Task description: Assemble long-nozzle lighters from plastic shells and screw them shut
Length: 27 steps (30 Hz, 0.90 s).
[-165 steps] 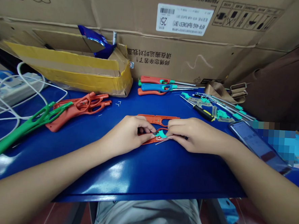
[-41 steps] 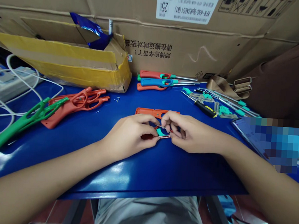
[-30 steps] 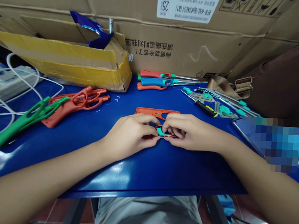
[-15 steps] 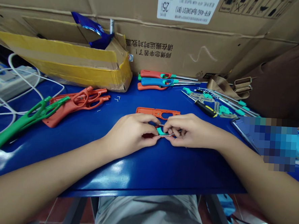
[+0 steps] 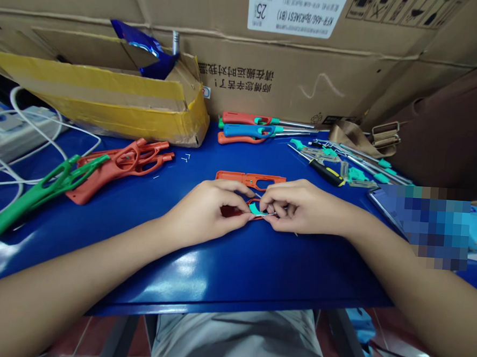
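Note:
Both hands meet at the middle of the blue table (image 5: 225, 264). My left hand (image 5: 204, 211) is closed on an orange lighter shell half (image 5: 230, 211), pinning it to the table. My right hand (image 5: 301, 206) pinches a small teal trigger piece (image 5: 255, 208) with a thin metal wire at the shell's opening. A second orange shell half (image 5: 250, 178) lies flat just beyond my fingers.
Orange shells (image 5: 122, 166) and green shells (image 5: 39, 193) lie at the left, by white cables (image 5: 6, 148). A taped cardboard box (image 5: 106, 100) stands behind. Finished lighters (image 5: 253, 128), a screwdriver (image 5: 323, 172) and teal-tipped metal tubes (image 5: 364, 167) lie at the back right.
My hands have stayed together on the shell; the right fingers have shifted slightly around the teal piece. The view has drifted a little.

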### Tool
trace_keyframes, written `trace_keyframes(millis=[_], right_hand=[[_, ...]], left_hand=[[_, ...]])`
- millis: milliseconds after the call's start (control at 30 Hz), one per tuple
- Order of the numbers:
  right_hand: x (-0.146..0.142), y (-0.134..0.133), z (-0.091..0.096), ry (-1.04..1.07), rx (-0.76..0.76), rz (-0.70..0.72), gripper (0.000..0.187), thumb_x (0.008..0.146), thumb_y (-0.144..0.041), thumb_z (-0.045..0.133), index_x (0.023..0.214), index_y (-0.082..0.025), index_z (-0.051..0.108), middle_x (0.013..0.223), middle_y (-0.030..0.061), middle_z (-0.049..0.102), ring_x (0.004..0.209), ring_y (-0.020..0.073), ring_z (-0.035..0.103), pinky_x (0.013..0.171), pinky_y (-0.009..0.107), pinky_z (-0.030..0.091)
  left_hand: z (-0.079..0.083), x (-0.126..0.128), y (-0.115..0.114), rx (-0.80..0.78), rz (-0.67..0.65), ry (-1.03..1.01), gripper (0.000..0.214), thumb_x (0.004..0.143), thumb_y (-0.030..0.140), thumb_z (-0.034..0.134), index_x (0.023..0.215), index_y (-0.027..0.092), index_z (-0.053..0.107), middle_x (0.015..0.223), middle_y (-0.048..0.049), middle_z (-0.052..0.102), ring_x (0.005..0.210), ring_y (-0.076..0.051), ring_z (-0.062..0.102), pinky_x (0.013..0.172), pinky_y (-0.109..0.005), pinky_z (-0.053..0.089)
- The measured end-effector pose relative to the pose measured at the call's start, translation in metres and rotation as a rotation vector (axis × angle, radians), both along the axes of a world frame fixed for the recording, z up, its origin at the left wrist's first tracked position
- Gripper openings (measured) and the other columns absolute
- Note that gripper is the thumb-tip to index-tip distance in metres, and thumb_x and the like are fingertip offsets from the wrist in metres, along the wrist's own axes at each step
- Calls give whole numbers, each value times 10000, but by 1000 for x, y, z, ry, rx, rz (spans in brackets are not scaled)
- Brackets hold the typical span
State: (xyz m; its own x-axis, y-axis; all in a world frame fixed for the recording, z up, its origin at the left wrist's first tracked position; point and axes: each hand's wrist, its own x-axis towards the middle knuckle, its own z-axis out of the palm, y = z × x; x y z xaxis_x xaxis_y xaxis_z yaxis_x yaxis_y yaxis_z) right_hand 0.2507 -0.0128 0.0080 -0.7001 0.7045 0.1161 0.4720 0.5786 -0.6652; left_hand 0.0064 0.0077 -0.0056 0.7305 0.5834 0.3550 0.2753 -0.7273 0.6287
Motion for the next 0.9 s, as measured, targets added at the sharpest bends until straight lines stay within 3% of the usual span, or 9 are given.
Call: trace_keyframes(millis=[200,533,900], right_hand=[[0,0,2,-22,-32,-19,71,883,-136,634,936,-160,676,662,-64,501,561,66,488,592,198,448],[1,0,3,-6,-217,-71,91,910,-187,620,972,-155,678,643,-68,515,500,57,478,550,194,443],[1,0,2,8,-345,-131,98,903,-229,634,979,-170,655,583,-94,485,442,59,470,476,181,402]], left_hand=[[0,-1,0,-1,0,7,87,890,177,718,861,187,800,1059,-60,785,979,-180,754,877,-275,577],[2,1,1,-88,46,-4,43,842,164,778,816,195,792,948,-24,796,925,-185,759,811,-263,573],[5,1,3,-168,74,16,55,825,196,809,787,173,776,860,-24,788,766,-158,728,697,-243,533]])
